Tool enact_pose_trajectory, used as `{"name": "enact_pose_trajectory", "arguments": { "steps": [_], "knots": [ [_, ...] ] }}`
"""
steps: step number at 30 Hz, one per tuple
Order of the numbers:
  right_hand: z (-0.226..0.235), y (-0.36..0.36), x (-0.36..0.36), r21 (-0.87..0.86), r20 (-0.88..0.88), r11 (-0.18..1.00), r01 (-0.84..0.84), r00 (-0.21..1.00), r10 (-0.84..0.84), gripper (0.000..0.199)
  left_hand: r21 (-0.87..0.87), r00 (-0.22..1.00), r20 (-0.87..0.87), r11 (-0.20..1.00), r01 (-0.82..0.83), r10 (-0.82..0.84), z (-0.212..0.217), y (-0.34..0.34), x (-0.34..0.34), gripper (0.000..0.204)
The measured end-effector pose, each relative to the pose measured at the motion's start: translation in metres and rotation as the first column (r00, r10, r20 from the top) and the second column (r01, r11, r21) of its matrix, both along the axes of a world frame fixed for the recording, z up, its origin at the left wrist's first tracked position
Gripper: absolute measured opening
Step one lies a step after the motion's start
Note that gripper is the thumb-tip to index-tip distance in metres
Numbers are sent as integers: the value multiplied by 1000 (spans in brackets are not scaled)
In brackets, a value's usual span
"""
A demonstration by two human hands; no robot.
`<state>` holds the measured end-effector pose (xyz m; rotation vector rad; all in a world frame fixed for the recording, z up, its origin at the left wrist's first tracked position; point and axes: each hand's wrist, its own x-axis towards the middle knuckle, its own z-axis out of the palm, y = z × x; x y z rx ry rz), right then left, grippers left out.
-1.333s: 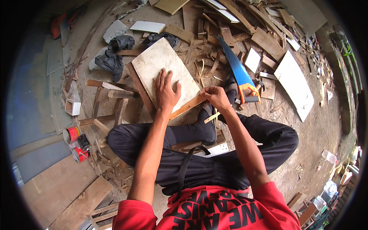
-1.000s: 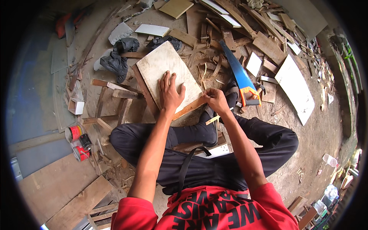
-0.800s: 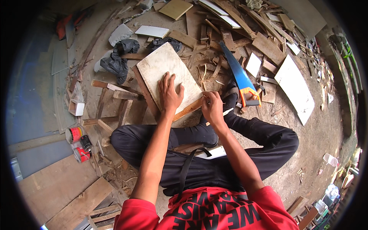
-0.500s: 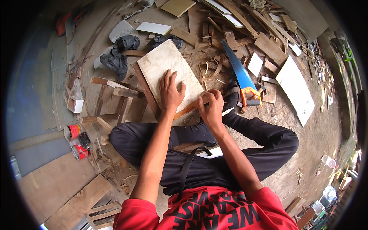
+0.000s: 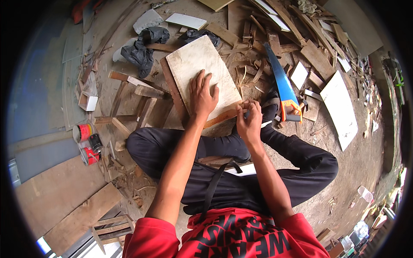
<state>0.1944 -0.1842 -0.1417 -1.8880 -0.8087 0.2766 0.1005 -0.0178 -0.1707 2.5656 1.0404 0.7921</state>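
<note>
**Right hand works the near-right corner of the panel; left hand pins it flat**

- The pale board (image 5: 202,71) lies on the ground just ahead of the person's crossed legs. Its long axis runs from near-right to far-left, tilted away from the body line.
- The left hand (image 5: 202,95) rests palm-down on the board's near half, fingers spread and flat. It grips nothing, just presses.
- The right hand (image 5: 248,120) sits at the board's near-right corner, fingers curled and pinched together at the edge. It looks closed on something small there; what it is can't be told, too small and hidden by the fingers.
- A thin reddish wood strip (image 5: 221,117) runs along the board's near edge between the two hands. The right fingertips meet its right end.
- Key relation: the worked edge lies right at the right hand, slightly forward and left of it. The left hand is just beside it, further onto the panel, so the right hand is the nearer one to the corner.
- A blue handsaw (image 5: 282,86) with an orange handle lies just right of the right hand, blade pointing away, untouched.
- Red tins (image 5: 87,142) sit well apart on the left, amid offcuts.
</note>
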Motion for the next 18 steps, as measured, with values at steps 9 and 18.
{"name": "enact_pose_trajectory", "arguments": {
  "steps": [9, 18],
  "knots": [
    [71, -60, -47, 138, -118, 960, -242, 959, 258, 13, -24, 998, 61, 1000, 11, -9, -6, 5, -8, 43],
    [68, -123, 98, 3, 399, 876, 482, 803, -443, 31, -26, 996, 70, 999, 48, -46, -9, 10, -7, 45]
  ]
}}
